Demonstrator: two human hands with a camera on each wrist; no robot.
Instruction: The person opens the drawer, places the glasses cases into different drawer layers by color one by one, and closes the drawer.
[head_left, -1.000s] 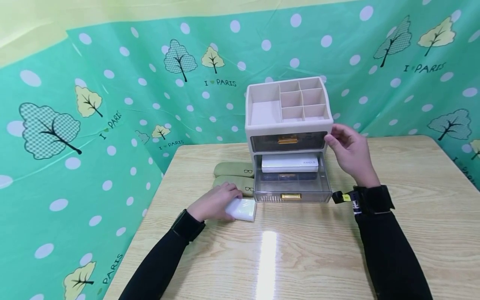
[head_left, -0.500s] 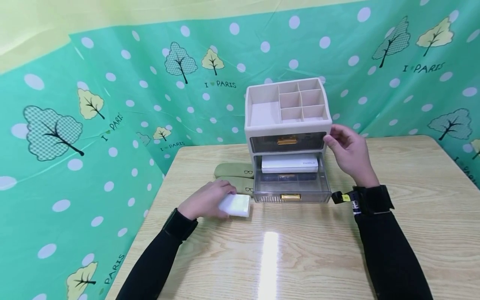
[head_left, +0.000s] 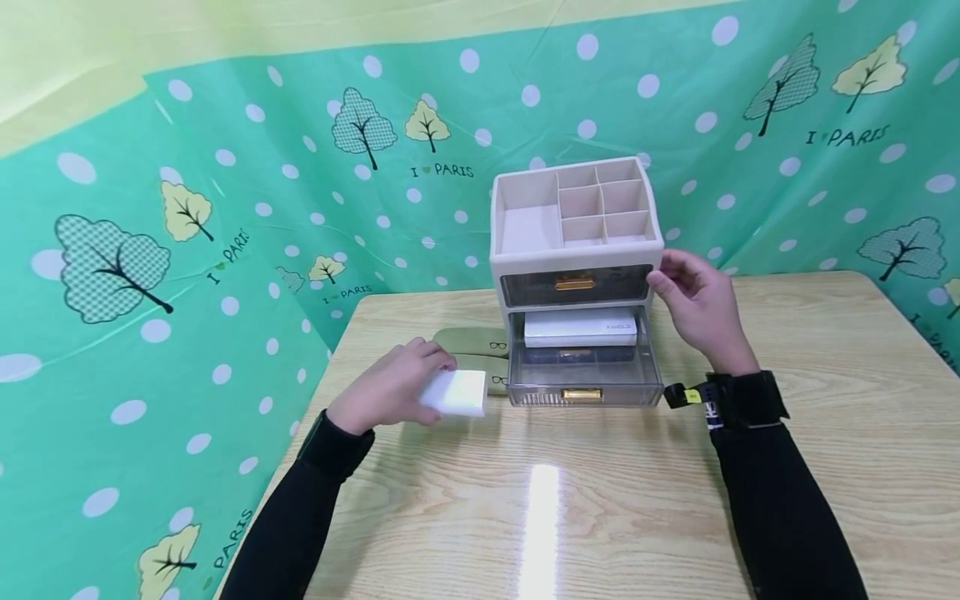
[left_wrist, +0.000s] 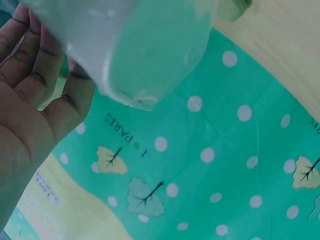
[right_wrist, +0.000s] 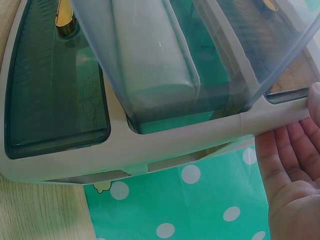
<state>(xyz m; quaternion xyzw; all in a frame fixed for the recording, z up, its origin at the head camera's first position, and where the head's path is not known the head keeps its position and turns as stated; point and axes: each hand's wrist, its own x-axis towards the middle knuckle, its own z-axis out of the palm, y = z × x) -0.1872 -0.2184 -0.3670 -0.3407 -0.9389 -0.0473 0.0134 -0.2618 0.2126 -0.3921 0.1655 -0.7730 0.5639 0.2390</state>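
My left hand pinches a white plastic-wrapped packet between thumb and fingers, raised over the table at the left. In the left wrist view the packet's glossy wrap covers part of the fingers. My right hand grips the right side of a white desktop drawer organizer, thumb at the front edge and fingers along the side wall. The organizer's clear middle drawer is pulled out, with a white box inside. Its upper drawer is closed, as is the lower drawer in the right wrist view.
Two green glasses cases lie against the organizer's left side, partly behind the packet. Divided compartments form the organizer's top. A patterned green cloth hangs behind and left of the wooden table.
My left hand has lifted the packet off the table and carried it left and up, away from the drawer. My right hand stays in place on the organizer.
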